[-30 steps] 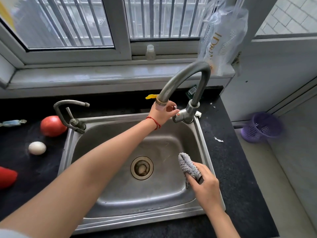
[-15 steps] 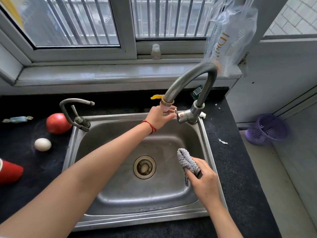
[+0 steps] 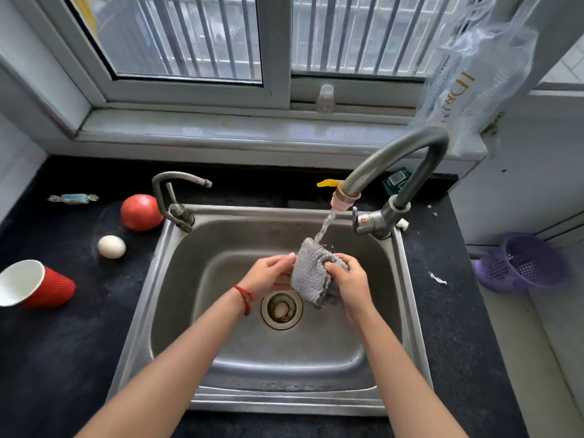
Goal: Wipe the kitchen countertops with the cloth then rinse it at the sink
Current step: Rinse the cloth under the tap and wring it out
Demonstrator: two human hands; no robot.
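We judge the wiping finished and the rinse under way: our left hand (image 3: 271,273) and right hand (image 3: 349,281) both grip the grey cloth (image 3: 311,273) under the running tap (image 3: 395,159), above the sink (image 3: 177,279).

The black countertop (image 3: 63,343) carries a steel sink (image 3: 407,298) set into it; left of the sink lie a red tomato (image 3: 140,212), a white egg (image 3: 111,246) near it, and a red paper cup (image 3: 34,284) on its side with the white inside visible; a wrapped candy (image 3: 73,198) lies near the back wall; right of the sink lies a small white scrap (image 3: 437,278); a green packet (image 3: 396,179) lies behind the tap.
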